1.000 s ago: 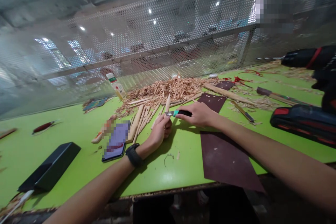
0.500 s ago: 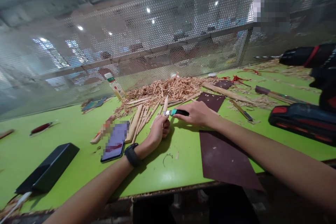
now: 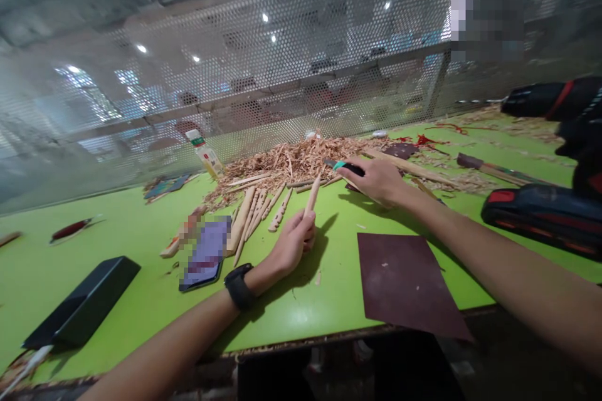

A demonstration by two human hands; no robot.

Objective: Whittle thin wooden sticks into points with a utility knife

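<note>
My left hand (image 3: 292, 243) is closed around the lower end of a pale wooden stick (image 3: 313, 195), whose tapered tip points up and away from me. Above and to the right, my right hand (image 3: 379, 180) grips a utility knife (image 3: 348, 168) with a black and teal handle. Its blade points left, over the wood shavings (image 3: 301, 160), apart from the stick. Several carved wooden sticks (image 3: 258, 207) lie on the green table left of the held stick, one notched piece (image 3: 281, 210) close to my left hand.
A phone (image 3: 205, 257) and a black box-shaped device (image 3: 84, 301) with a white cable lie left. Brown sandpaper (image 3: 407, 282) sits at the front edge. A power drill (image 3: 540, 216) stands right. A bottle (image 3: 205, 155) leans near the perforated metal screen (image 3: 282, 75).
The knife was against the stick near its tip; my right hand has drawn it away, up and to the right. My left hand with the stick has shifted slightly right and nearer.
</note>
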